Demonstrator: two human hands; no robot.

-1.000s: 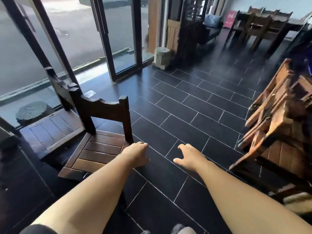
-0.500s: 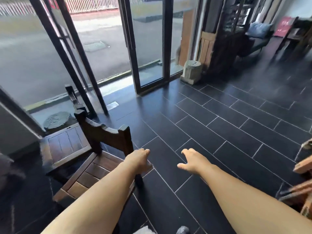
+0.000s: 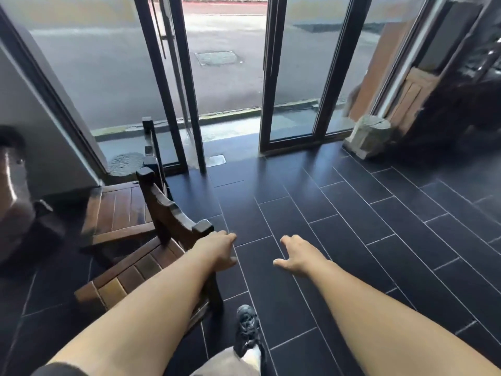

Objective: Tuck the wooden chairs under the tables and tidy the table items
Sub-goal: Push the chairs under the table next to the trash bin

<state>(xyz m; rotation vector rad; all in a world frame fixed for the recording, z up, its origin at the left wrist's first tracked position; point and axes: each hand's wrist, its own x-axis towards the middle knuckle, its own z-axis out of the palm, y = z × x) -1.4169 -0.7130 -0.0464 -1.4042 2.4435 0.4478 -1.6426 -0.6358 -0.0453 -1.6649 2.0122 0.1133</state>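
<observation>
A dark wooden chair [image 3: 168, 210] with a slatted seat stands at the lower left, its carved backrest towards the middle of the floor. A second wooden chair [image 3: 119, 210] stands right behind it, next to the glass door. My left hand [image 3: 217, 251] hovers just right of the near chair's back corner post, fingers loosely curled, thumb apart, holding nothing. Whether it touches the post I cannot tell. My right hand [image 3: 301, 256] is spread over the dark tiled floor, empty. No table is in view.
Glass sliding doors [image 3: 292, 77] fill the far side, with the street beyond. A stone block [image 3: 368, 137] and leaning wooden boards [image 3: 412, 90] sit at the far right. My black shoe [image 3: 246, 329] is on the tiles. A dark rounded object [image 3: 10, 199] stands at the far left.
My view has swung left, so the stacked wooden chairs on the right have dropped out of sight. Both hands stay beside the near chair's corner. My foot has come forward.
</observation>
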